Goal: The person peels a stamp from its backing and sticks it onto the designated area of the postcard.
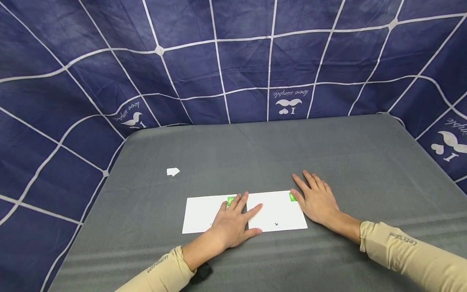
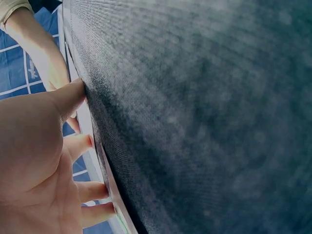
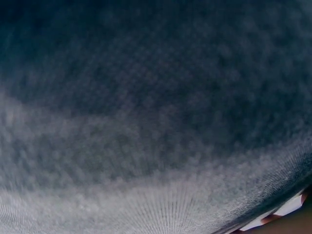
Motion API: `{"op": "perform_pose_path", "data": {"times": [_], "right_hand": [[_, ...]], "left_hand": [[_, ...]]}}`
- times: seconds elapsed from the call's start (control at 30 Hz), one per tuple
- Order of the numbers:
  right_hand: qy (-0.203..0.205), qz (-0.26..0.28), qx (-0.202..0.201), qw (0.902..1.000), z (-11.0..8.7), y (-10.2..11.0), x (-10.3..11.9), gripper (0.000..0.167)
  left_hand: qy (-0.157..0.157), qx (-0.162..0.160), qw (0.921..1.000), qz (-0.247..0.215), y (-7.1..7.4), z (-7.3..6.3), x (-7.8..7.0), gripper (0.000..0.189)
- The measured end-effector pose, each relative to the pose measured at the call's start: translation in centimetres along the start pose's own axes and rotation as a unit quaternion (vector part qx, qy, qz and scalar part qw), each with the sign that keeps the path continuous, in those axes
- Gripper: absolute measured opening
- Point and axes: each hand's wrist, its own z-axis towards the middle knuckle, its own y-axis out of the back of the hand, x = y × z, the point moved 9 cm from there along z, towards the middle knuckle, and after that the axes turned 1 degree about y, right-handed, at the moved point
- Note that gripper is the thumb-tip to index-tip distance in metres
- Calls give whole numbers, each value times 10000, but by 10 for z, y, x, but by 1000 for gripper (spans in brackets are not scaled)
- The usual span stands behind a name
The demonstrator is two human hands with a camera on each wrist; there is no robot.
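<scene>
Two white paper sheets (image 1: 197, 217) lie side by side on a grey cloth surface, each with a small green square (image 1: 292, 197) near its upper right corner. My left hand (image 1: 230, 226) rests with spread fingers across the inner edges of both sheets, partly covering the left one. In the left wrist view the left hand's (image 2: 39, 165) fingertips touch down along the sheets. My right hand (image 1: 318, 201) lies flat at the right end of the right sheet (image 1: 275, 211), its thumb by the green square. A small dark mark shows near that sheet's lower edge.
A small white arrow-shaped piece of paper (image 1: 172, 171) lies farther back on the left. The grey cloth (image 1: 350, 154) covers the whole surface. Blue curtains (image 1: 240, 69) with white grid lines hang behind and at both sides. A dark object (image 1: 202, 271) shows beneath the left wrist.
</scene>
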Motion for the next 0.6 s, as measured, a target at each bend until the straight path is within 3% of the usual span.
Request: {"op": "perform_pose_path", "data": {"times": [0.6], "right_hand": [[22,188,-63,9998,0,2,0,47]], "left_hand": [[19,16,10000,3,-1,0,0,63]]}}
